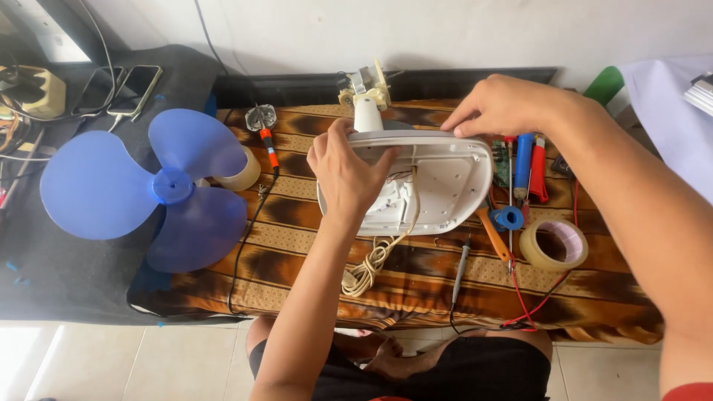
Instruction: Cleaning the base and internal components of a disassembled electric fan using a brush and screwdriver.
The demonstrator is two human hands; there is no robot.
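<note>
a low bench covered with a brown and orange patterned cloth [416, 278] stands against a white wall, above a pale tiled floor. the white fan base [438, 182] sits at the middle of the cloth, tipped up so that its ribbed underside faces the camera. its long axis runs left to right, and its white neck [367, 113] points away from the person, toward the wall. the left hand [345, 174] grips the left end of the base, fingers curled over the upper rim and thumb across the underside. the right hand [499, 105] presses on the upper right rim, fingers bent and close together. a coiled cream power cord [368, 267] hangs from the base toward the front edge of the cloth. a blue fan blade [148, 189] lies well apart to the left, with a roll of tape [239, 174] just beside it. another tape roll [553, 243] and an orange-handled tool [493, 232] lie near the right end of the base.
</note>
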